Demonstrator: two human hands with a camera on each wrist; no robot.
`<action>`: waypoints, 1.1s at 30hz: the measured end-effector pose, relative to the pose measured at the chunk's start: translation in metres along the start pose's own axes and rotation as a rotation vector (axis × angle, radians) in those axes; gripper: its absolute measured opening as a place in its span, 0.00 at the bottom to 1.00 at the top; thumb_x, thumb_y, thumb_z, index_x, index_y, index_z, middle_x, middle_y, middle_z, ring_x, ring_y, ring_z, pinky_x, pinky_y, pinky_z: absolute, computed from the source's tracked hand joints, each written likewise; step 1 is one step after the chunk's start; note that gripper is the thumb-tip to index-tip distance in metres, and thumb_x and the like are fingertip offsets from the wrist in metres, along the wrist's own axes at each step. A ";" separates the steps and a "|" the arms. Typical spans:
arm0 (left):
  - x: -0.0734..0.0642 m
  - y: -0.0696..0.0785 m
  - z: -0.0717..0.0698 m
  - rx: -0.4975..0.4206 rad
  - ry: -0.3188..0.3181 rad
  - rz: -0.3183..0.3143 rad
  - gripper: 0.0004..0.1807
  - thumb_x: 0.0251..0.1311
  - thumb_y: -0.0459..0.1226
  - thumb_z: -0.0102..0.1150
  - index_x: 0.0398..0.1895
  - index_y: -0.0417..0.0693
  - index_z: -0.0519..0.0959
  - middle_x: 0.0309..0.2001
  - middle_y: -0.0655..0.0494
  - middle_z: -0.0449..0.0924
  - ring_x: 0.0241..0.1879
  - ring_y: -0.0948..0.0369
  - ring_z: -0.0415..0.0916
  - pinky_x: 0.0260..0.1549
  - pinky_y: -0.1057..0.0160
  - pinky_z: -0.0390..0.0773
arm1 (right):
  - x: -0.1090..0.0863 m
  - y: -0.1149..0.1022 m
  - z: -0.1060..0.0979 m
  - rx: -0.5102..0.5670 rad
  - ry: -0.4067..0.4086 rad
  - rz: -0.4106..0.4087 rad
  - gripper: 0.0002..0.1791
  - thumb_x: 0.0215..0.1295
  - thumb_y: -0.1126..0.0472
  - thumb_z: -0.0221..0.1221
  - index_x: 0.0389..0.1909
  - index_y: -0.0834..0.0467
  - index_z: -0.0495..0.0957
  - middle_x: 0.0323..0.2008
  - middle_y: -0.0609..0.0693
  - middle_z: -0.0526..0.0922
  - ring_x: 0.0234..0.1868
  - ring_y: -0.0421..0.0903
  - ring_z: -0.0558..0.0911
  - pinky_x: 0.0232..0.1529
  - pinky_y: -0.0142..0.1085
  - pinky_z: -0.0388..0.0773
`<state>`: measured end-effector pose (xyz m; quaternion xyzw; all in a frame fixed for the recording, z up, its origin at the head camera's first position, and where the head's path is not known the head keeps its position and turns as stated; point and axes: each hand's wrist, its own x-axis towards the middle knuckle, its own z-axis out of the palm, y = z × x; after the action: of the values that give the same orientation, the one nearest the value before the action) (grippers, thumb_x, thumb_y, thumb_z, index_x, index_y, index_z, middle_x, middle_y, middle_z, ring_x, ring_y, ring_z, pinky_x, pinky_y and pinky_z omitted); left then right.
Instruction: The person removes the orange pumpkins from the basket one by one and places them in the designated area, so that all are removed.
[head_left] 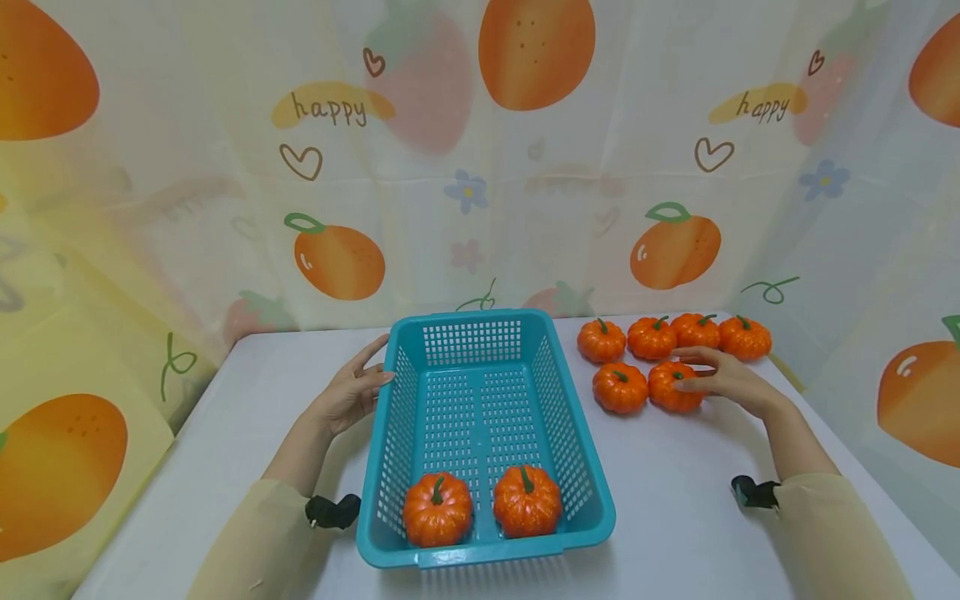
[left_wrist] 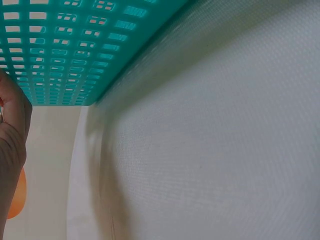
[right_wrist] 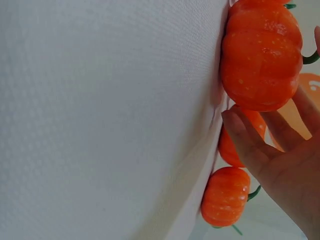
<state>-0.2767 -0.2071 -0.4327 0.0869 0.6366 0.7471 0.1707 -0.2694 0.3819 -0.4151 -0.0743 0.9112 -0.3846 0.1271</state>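
Observation:
A teal plastic basket (head_left: 592,483) with slotted walls stands on the white table. Two small orange pumpkins (head_left: 437,512) with green stems sit inside at its near end. At the basket's left rim is my left hand (head_left: 352,396), its fingers extended and the fingertips right at the edge. My right hand (head_left: 723,379) reaches in from the right around a pumpkin (head_left: 663,387) in the front row. In the right wrist view its straight fingers (right_wrist: 250,145) lie beside that pumpkin (right_wrist: 262,55), which rests on the table.
Another pumpkin (head_left: 620,387) sits just left of the one at my right hand. Behind them several pumpkins (head_left: 651,337) line the table's back right edge. A fruit-print cloth (head_left: 525,183) hangs behind the white table (head_left: 660,500).

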 end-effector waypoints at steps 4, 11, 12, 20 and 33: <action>0.000 0.000 0.000 0.004 0.007 -0.003 0.45 0.69 0.32 0.53 0.80 0.59 0.39 0.51 0.57 0.77 0.36 0.64 0.86 0.42 0.65 0.86 | 0.000 -0.002 0.000 0.014 0.062 0.019 0.41 0.66 0.44 0.59 0.73 0.61 0.59 0.73 0.69 0.59 0.68 0.71 0.65 0.61 0.64 0.72; 0.000 0.000 0.001 -0.001 0.005 -0.004 0.44 0.69 0.31 0.53 0.80 0.59 0.39 0.52 0.56 0.76 0.36 0.64 0.86 0.41 0.65 0.86 | -0.001 -0.015 -0.003 0.078 0.220 0.046 0.45 0.66 0.43 0.60 0.76 0.61 0.53 0.74 0.68 0.55 0.72 0.72 0.55 0.65 0.72 0.59; 0.000 0.000 0.000 -0.002 0.004 -0.003 0.44 0.70 0.31 0.52 0.80 0.59 0.40 0.51 0.56 0.76 0.36 0.64 0.85 0.41 0.65 0.86 | -0.002 -0.018 -0.003 0.075 0.234 0.046 0.46 0.65 0.42 0.60 0.76 0.59 0.53 0.75 0.68 0.56 0.73 0.71 0.55 0.65 0.73 0.59; -0.001 -0.001 -0.001 0.005 0.007 0.002 0.43 0.71 0.32 0.52 0.80 0.61 0.41 0.51 0.59 0.77 0.37 0.65 0.86 0.42 0.65 0.86 | -0.007 -0.052 0.002 0.100 0.259 -0.069 0.41 0.65 0.44 0.62 0.73 0.57 0.59 0.74 0.64 0.60 0.72 0.69 0.60 0.64 0.73 0.61; 0.000 -0.001 0.000 0.005 0.003 -0.002 0.43 0.71 0.33 0.52 0.80 0.62 0.41 0.53 0.57 0.77 0.38 0.64 0.86 0.43 0.64 0.86 | -0.009 -0.100 0.029 0.122 0.093 -0.282 0.30 0.64 0.54 0.64 0.67 0.50 0.68 0.68 0.56 0.71 0.68 0.62 0.71 0.58 0.52 0.81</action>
<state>-0.2760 -0.2070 -0.4339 0.0855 0.6387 0.7455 0.1700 -0.2487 0.2950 -0.3606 -0.1754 0.8716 -0.4564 0.0337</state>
